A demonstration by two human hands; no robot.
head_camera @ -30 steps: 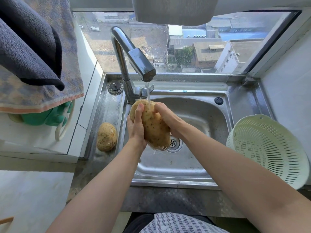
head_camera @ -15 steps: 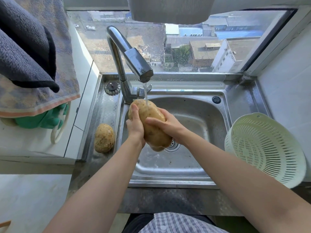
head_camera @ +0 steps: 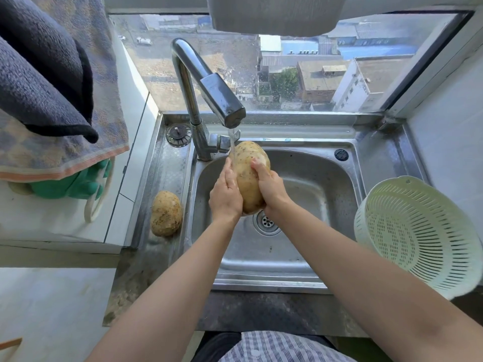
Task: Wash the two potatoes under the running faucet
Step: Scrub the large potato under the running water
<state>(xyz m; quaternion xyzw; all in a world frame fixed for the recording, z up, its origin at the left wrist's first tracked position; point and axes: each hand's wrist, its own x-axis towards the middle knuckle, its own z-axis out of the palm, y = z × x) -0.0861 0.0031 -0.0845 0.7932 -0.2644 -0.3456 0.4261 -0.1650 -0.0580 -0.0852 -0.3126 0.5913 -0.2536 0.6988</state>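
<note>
A large wet potato [head_camera: 248, 176] stands nearly upright over the steel sink [head_camera: 308, 178], its top under the thin stream from the chrome faucet [head_camera: 209, 84]. My left hand [head_camera: 226, 195] presses its left side and my right hand [head_camera: 269, 186] wraps its right side, fingers over the front. A second, smaller potato [head_camera: 166, 213] lies on the sink's left ledge, apart from both hands.
A pale green colander [head_camera: 415, 233] leans at the right of the sink. The drain [head_camera: 266, 222] sits below the hands. Towels [head_camera: 52, 82] and green gloves [head_camera: 75, 184] hang at the left over a white counter. A window runs behind the faucet.
The potato has turned more upright between my hands and sits higher toward the spout. My right hand slid from the front to the right side. The ledge potato has not moved.
</note>
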